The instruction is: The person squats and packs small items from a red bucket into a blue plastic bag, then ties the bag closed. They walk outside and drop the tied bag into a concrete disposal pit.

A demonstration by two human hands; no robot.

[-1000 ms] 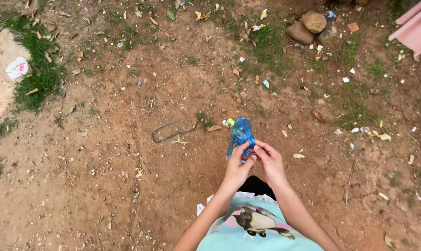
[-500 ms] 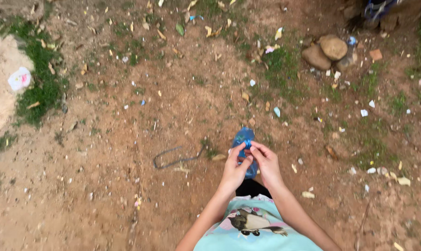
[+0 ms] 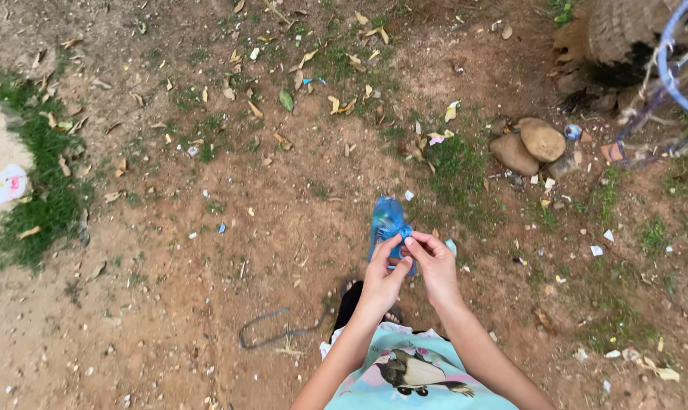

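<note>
A crumpled blue plastic bag (image 3: 386,219) is held up in front of me over bare dirt. My left hand (image 3: 382,276) pinches its lower edge from the left, and my right hand (image 3: 435,265) pinches it from the right, fingertips meeting at the bag's bottom. Both forearms reach up from the lower middle of the view. Below them shows my light blue shirt (image 3: 412,380) with a bird picture. A sandalled foot (image 3: 351,298) shows just under my left wrist.
Reddish dirt with dry leaves and scraps of litter lies all around. A dark bent strap (image 3: 272,334) lies left of my foot. Brown stones (image 3: 530,146) sit at upper right, near a tree base (image 3: 609,38) and a blue hoop (image 3: 674,68). Grass patches (image 3: 44,201) grow left.
The view has shifted forward: the stones and the strap now sit lower in the frame. My hands stay pinched on the blue bag, which has stretched upward again.
</note>
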